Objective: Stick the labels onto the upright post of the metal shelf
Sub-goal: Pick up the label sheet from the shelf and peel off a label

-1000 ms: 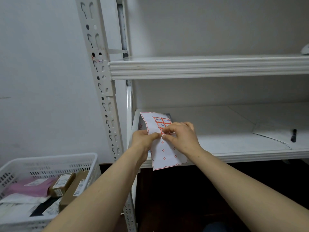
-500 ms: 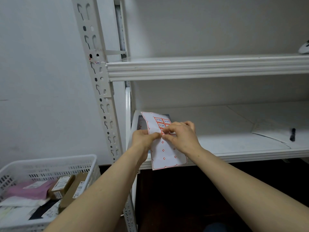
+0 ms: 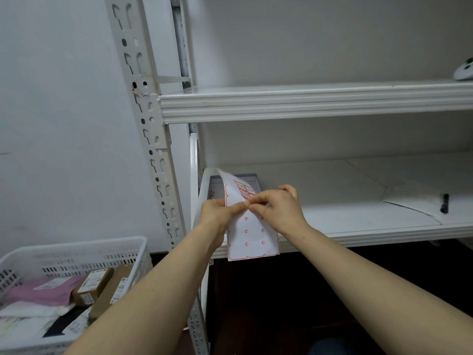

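Now the two forearms reach up from the bottom edge toward the middle of the view. The left hand (image 3: 217, 213) pinches the label sheet (image 3: 249, 226) by its edge, thumb on the front. The right hand (image 3: 277, 207) is closed in a fingertip pinch at the sheet's middle, just below the block of red-bordered labels (image 3: 244, 189); whether a label has come free I cannot tell.

Compared with a second ago, the sheet's upper part has curled and leaned toward ten o'clock, showing more of its edge, while the hands have barely shifted. I judge that the person is bending the backing to lift a label's corner, so peeling is under way and no new label is going onto the post yet.

At eight o'clock sits a white plastic basket (image 3: 76, 254) holding small cardboard parcels (image 3: 94, 285) and a pink mailing bag (image 3: 41, 293).

Behind the hands runs the lower shelf (image 3: 332, 213), white and mostly bare, with a flat grey-edged box (image 3: 217, 187) behind the sheet and a dark marker (image 3: 444, 203) at three o'clock lying on a pale sheet of paper.

The upright post (image 3: 153, 139), perforated with keyhole slots, rises from six toward eleven o'clock, left of the hands and apart from them. A small scrap with red and blue marks (image 3: 143, 94) clings to it beside the upper shelf (image 3: 307, 103). The walls beyond are plain and white.
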Tool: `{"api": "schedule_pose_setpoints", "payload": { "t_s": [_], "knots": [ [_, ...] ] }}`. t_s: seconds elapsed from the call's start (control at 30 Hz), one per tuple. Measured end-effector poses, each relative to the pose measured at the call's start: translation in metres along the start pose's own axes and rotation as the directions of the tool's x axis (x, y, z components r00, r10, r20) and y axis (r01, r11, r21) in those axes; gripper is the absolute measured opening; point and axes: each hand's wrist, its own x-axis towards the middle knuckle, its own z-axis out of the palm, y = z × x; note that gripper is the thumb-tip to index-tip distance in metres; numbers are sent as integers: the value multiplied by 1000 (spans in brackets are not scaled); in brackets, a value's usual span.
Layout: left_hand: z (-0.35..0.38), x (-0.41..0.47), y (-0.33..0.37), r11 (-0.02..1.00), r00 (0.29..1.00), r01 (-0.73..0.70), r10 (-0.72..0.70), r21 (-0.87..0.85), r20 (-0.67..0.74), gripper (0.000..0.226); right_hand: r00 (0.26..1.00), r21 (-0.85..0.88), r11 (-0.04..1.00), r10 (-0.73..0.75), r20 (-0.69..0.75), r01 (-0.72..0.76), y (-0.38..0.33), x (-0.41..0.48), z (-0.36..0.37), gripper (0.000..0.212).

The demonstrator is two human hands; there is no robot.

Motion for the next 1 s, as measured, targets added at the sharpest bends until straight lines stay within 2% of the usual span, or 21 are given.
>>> {"api": "schedule_pose_setpoints", "payload": {
  "t_s": [0.27, 0.37, 0.47, 0.53, 0.63, 0.77, 0.83, 0.9, 1.0],
  "knots": [
    [13, 0, -3, 1000, 1000, 12, -12, 19, 3, 10, 997, -7, 997, 80, -10, -81, 12, -4, -3, 16],
    [23, 2, -5, 1000, 999, 27, -27, 16, -27, 8, 981, 105, 976, 194, -5, -192, 24, -3, -3, 12],
    [34, 7, -6, 998, 997, 61, -60, 23, -42, 7, 933, 359, 866, 355, 50, -349, 41, 2, -1, 16],
    [43, 13, -8, 995, 995, 91, -90, 37, -46, 9, 908, 476, 786, 414, 66, -393, 51, 1, -4, 18],
    [55, 20, -12, 990, 992, 119, -115, 73, -56, 11, 875, 619, 663, 478, 83, -421, 66, -1, -12, 15],
    [74, 31, -21, 984, 988, 143, -135, 102, -79, 3, 807, 791, 447, 582, 98, -418, 89, -4, -19, 11],
    [88, 39, -25, 986, 985, 149, -140, 81, -100, 4, 762, 811, 402, 643, 82, -426, 104, -4, -19, 12],
    [103, 50, -28, 987, 984, 150, -144, 50, -107, 11, 711, 798, 403, 702, 43, -447, 119, -3, -19, 13],
    [127, 66, -36, 983, 985, 151, -141, 106, -96, 18, 649, 806, 385, 761, -1, -450, 146, -7, -19, 13]
  ]
}}
